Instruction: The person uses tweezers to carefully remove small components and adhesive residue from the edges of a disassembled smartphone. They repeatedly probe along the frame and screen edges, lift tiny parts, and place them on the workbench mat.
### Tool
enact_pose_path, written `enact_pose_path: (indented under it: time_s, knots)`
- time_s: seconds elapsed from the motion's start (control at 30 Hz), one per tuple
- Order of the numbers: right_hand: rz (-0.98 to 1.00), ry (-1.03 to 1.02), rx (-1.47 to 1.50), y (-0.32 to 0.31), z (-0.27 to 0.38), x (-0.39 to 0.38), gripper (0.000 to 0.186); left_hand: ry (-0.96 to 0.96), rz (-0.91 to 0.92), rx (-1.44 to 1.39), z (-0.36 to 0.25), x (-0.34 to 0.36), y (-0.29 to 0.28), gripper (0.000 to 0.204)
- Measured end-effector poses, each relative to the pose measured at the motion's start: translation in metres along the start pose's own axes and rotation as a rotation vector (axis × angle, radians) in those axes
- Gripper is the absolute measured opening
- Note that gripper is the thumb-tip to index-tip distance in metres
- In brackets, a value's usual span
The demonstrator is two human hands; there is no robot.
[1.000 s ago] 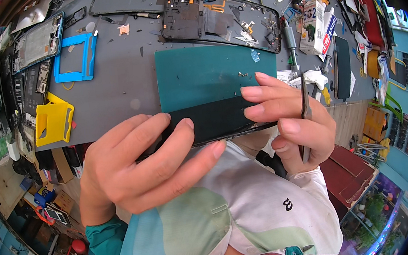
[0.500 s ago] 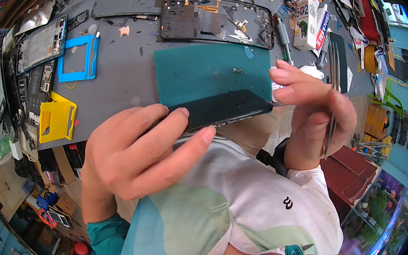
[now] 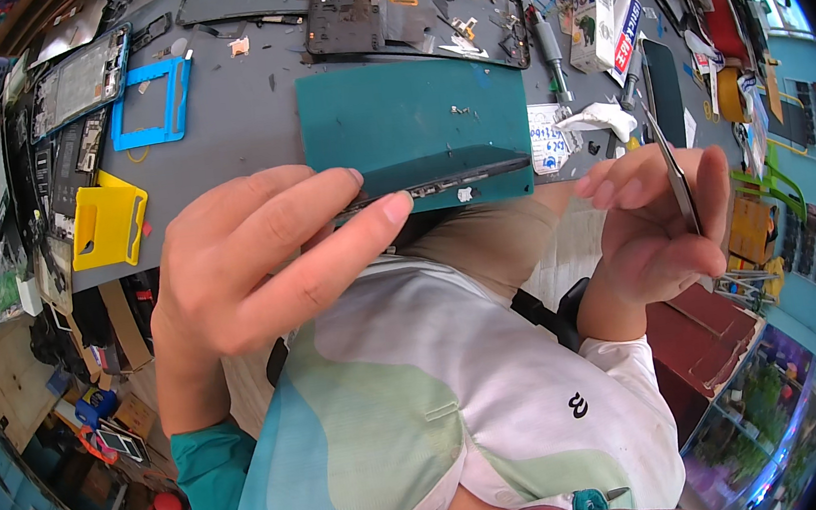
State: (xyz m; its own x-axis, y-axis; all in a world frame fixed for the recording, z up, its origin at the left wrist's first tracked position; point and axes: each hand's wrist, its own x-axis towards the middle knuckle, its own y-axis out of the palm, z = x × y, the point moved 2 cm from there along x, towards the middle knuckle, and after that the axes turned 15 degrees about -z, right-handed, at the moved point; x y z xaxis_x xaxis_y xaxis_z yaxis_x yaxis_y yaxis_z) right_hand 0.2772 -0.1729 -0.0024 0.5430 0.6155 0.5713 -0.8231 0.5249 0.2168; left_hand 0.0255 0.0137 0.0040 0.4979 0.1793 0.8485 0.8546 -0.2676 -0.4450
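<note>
My left hand [image 3: 252,258] pinches a black smartphone [image 3: 448,168] by its left end, with fingers on the far side and near edge. The phone is tilted so that its thin side edge faces me, over the front of a dark green mat [image 3: 386,106]. A small white bit [image 3: 465,194] lies on the mat just under that edge, and a few tiny metal pieces [image 3: 460,110] sit farther back. Off to the right, my right hand [image 3: 661,221] is raised with its palm up, holding metal tweezers [image 3: 675,174] between thumb and fingers, apart from the phone.
Behind the mat lies a black phone frame [image 3: 412,23] with loose parts in it. Blue [image 3: 149,103] and yellow [image 3: 108,224] plastic holders sit at the left, near a stripped phone [image 3: 81,81]. At the right are a screwdriver [image 3: 551,52], a white box [image 3: 593,22] and crumpled tissue [image 3: 602,119].
The phone has tipped so more of its side edge shows. My right hand has moved right, away from the phone's right end, with the tweezers. The bench appears slightly higher in view.
</note>
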Motion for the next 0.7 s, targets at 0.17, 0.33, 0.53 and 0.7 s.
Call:
enact_pose_path:
  time_s: [0.17, 0.33, 0.53, 0.7]
  knots:
    - [-0.092, 0.018, -0.282, -0.005, 0.008, -0.012, 0.074, -0.006, -0.011, -0.009, 0.000, -0.001, 0.001, 0.042]
    - [0.009, 0.082, -0.298, -0.011, 0.002, -0.025, 0.034, -0.048, -0.040, -0.026, -0.001, -0.003, 0.002, 0.044]
    - [-0.060, 0.254, -0.274, -0.011, -0.006, -0.044, 0.025, -0.130, -0.078, 0.008, -0.008, -0.004, -0.002, 0.051]
    - [-0.031, 0.253, -0.316, -0.013, -0.009, -0.048, 0.026, -0.251, -0.121, 0.158, -0.025, -0.011, -0.005, 0.049]
